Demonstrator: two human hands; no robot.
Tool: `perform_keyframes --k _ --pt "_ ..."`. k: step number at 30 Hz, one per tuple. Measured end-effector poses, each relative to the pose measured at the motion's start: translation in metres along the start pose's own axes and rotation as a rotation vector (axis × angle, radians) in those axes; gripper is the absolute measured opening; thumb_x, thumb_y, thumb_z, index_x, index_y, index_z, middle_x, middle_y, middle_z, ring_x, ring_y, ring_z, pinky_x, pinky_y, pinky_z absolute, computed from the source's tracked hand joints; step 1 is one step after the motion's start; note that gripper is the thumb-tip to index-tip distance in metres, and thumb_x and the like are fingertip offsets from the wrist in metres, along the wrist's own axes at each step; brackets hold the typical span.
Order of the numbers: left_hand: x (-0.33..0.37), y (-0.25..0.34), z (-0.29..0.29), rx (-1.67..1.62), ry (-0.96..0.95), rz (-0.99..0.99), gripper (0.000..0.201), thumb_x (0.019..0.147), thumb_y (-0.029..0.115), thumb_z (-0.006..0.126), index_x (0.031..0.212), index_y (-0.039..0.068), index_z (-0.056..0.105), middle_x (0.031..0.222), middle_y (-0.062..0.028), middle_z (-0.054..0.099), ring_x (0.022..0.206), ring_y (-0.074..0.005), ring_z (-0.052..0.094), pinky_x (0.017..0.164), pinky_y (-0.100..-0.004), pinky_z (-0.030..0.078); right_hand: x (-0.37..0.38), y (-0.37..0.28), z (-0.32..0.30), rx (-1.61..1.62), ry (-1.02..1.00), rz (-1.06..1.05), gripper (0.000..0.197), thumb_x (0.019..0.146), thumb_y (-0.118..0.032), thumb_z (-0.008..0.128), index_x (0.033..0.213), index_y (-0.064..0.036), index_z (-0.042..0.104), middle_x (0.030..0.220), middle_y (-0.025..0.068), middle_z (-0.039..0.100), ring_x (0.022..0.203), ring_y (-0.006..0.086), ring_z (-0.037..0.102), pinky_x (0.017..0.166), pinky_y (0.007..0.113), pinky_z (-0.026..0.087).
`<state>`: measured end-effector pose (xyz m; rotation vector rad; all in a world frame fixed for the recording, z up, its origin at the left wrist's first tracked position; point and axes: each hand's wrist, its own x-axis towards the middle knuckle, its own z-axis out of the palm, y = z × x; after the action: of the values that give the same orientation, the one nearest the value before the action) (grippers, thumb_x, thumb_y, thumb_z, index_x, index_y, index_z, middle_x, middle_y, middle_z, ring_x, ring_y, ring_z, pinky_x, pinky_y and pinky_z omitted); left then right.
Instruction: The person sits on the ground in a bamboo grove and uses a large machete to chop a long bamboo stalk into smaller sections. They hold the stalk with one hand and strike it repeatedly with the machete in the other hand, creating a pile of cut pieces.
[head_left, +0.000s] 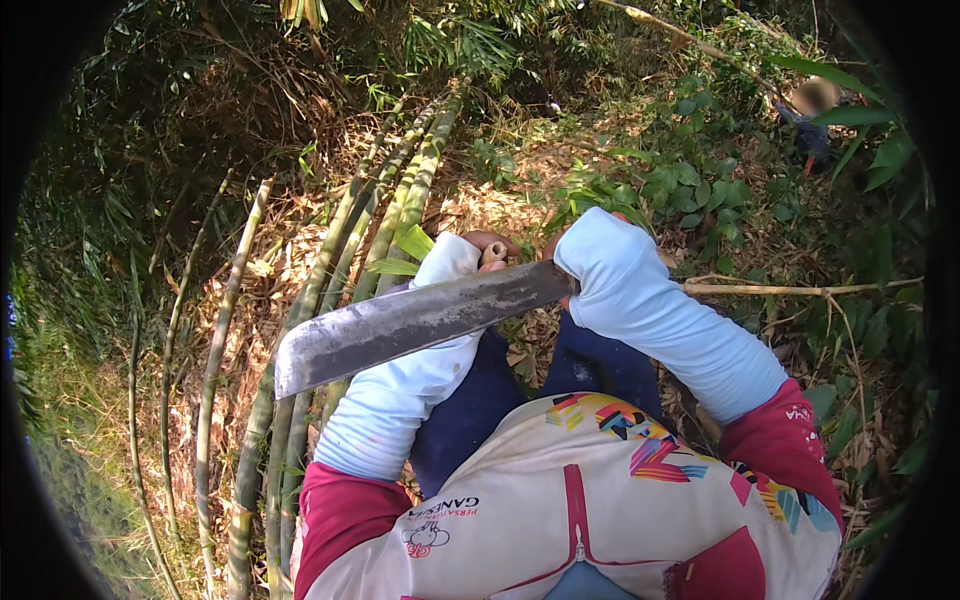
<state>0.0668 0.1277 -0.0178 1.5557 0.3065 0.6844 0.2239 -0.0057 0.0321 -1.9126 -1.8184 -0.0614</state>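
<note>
A machete point(420, 325) with a broad, dark-stained blade lies across the view in front of my body, its squared tip toward the left. My right hand point(552, 247) is closed at its handle end; the pale blue sleeve hides most of the fingers and the handle. Behind the blade, my left hand point(487, 241) is closed around a thin bamboo piece point(494, 253), whose hollow round end faces up. The blade passes just below this hand and over the left sleeve. Whether the blade touches the bamboo piece, I cannot tell.
Several long green bamboo poles point(335, 245) run lengthwise on my left. A thin dry branch point(790, 289) sticks out at the right. Leafy plants point(690, 185) grow ahead to the right. Dry leaves point(520, 190) cover the ground. Another person point(812, 130) is far off at the upper right.
</note>
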Motion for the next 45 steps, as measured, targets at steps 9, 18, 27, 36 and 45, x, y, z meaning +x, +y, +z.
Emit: perform_keyframes --k 9,18,27,36,45 --pt "0.002 -0.007 -0.012 0.249 -0.087 -0.054 0.056 0.090 0.050 0.057 0.106 -0.004 0.063 0.091 -0.0094 0.067 0.082 -0.0136 0.061 0.072 -0.0274 0.048 0.012 -0.003 0.009 -0.024 -0.117 0.045 0.015 0.062 -0.020 0.073 0.076 -0.0153 0.068 0.070 0.0093 0.064 0.070 0.0308 0.064 0.062 0.043 0.050" --pt "0.052 -0.112 -0.096 0.049 -0.491 -0.015 0.050 0.082 0.038 0.071 0.107 -0.003 0.056 0.091 -0.0110 0.064 0.073 -0.0147 0.060 0.064 -0.0273 0.047 0.005 0.018 0.013 0.426 0.158 -0.114 0.011 0.052 -0.012 0.069 0.061 -0.0120 0.061 0.060 0.0108 0.059 0.059 0.0324 0.060 0.052 0.045 0.043" --pt "0.092 -0.192 -0.154 0.045 -0.961 -0.123 0.057 0.072 0.041 0.080 0.099 -0.005 0.059 0.084 -0.0089 0.065 0.068 -0.0111 0.061 0.058 -0.0251 0.050 0.002 0.010 0.010 0.135 -0.066 0.021 0.018 0.055 -0.013 0.072 0.070 -0.0113 0.062 0.069 0.0100 0.060 0.072 0.0322 0.062 0.060 0.042 0.049" --pt "0.060 -0.099 -0.078 0.491 -0.265 0.057 0.026 0.087 0.020 0.061 0.100 -0.002 0.057 0.080 -0.0030 0.057 0.066 -0.0089 0.052 0.059 -0.0225 0.044 0.008 0.013 0.021 0.221 -0.130 0.101 0.024 0.057 -0.012 0.073 0.077 -0.0090 0.060 0.075 0.0112 0.057 0.075 0.0323 0.061 0.061 0.041 0.048" --pt "0.054 -0.056 -0.086 0.337 0.266 0.132 0.021 0.098 0.024 0.048 0.100 0.004 0.053 0.074 -0.0020 0.051 0.066 -0.0087 0.047 0.061 -0.0213 0.038 -0.044 0.023 0.037 0.539 0.159 0.234 0.021 0.077 -0.015 0.071 0.090 -0.0059 0.057 0.070 0.0091 0.058 0.064 0.0220 0.058 0.057 0.035 0.043"
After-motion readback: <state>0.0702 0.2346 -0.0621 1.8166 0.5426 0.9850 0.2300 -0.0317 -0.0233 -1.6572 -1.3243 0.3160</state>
